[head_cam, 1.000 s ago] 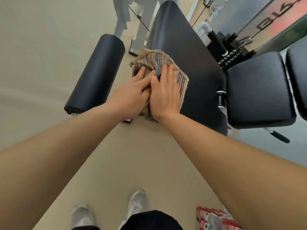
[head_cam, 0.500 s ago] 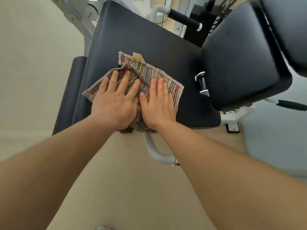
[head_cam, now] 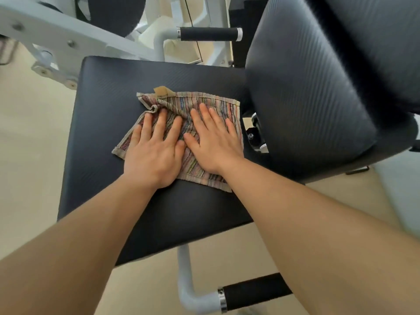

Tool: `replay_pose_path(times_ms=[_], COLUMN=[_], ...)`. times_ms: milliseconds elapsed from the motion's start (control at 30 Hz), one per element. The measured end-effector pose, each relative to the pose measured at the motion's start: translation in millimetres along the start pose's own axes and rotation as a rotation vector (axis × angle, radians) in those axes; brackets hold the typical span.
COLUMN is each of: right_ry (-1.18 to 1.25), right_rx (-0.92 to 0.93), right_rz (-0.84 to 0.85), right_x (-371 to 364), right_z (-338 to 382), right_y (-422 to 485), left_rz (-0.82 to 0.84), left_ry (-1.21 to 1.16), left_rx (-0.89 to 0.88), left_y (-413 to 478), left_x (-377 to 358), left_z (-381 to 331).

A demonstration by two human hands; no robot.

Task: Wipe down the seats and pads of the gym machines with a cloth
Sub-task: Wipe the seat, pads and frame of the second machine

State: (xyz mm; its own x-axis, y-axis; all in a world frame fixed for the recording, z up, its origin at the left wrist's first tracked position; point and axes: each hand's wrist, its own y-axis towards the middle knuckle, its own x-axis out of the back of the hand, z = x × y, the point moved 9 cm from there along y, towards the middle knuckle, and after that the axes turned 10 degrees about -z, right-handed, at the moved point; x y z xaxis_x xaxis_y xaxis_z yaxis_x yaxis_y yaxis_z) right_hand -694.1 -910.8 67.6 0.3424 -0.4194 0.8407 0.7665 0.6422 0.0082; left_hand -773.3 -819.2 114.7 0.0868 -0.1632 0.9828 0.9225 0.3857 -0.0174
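Note:
A striped, multicoloured cloth (head_cam: pixel 211 104) lies spread on the black seat pad (head_cam: pixel 109 92) of a gym machine. My left hand (head_cam: pixel 154 153) presses flat on the cloth's left half, fingers straight and spread. My right hand (head_cam: pixel 213 139) presses flat beside it on the right half, thumbs nearly touching. A tan label sticks out at the cloth's far edge. The black back pad (head_cam: pixel 318 92) rises just right of the cloth, close to my right hand's fingers.
White machine frame (head_cam: pixel 59 39) runs across the far left. A black-gripped handle (head_cam: pixel 209 34) sits beyond the seat, another handle (head_cam: pixel 254 292) on a grey tube below its near edge. Beige floor (head_cam: pixel 29 137) lies to the left.
Both hands have pushed the cloth from the seat's near edge toward its middle and the back pad, with the cloth spreading flatter. The view has come closer over the seat.

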Motion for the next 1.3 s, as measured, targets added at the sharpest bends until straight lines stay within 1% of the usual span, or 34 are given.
replay_pose_path(times_ms=[200,300,533,667,767,833,867,967,1033,1100,1167,1233,1300], right_ry=[-0.053,-0.085,-0.121,-0.124,-0.105,-0.043,0.012,0.179,0.199,0.173,0.161,0.151,0.143], right_rx=[-0.045,-0.054,0.004,0.035,-0.022,-0.027,0.002,0.186,0.258,0.267,0.274,0.316,0.374], right_rz=[-0.002,0.017,0.124,0.163,0.204,0.217,0.233,0.287,0.315,0.376,0.412,0.404,0.402], right_x=[7.3,11.8,13.7,19.4,20.6,18.6,15.8,7.0,-0.4,-14.2,-25.9,-29.2,-32.1], right_z=[-32.8,-43.1,-41.5,-32.5,-31.9,-17.5,0.1,82.1,120.4,135.3,141.7,147.9,154.3], right_y=[76.8,109.5,157.9,180.5,191.7,195.9,197.6,206.0,219.3,235.9,247.6,257.1,266.1], left_rz=[-0.019,-0.024,-0.069,-0.043,-0.099,-0.132,-0.131,-0.094,-0.092,-0.1,-0.085,-0.02,0.079], left_ry=[-0.032,-0.066,-0.141,-0.14,-0.109,-0.074,-0.068,-0.024,-0.025,-0.089,-0.162,-0.268,-0.367], left_rx=[-0.036,-0.025,0.157,0.226,0.146,0.103,0.126,0.244,0.29,0.346,0.437,0.575,0.709], left_y=[84.2,117.4,143.3,165.8,183.9,191.8,195.3,194.6,191.0,194.0,201.3,208.3,213.3], left_x=[-7.4,-9.9,-11.8,-13.6,-4.0,4.9,9.2,20.5,27.1,28.1,23.9,17.7,12.2], left_z=[-9.0,-10.0,-6.2,-0.4,6.0,22.8,39.8,117.4,158.2,177.3,190.4,207.1,224.5])
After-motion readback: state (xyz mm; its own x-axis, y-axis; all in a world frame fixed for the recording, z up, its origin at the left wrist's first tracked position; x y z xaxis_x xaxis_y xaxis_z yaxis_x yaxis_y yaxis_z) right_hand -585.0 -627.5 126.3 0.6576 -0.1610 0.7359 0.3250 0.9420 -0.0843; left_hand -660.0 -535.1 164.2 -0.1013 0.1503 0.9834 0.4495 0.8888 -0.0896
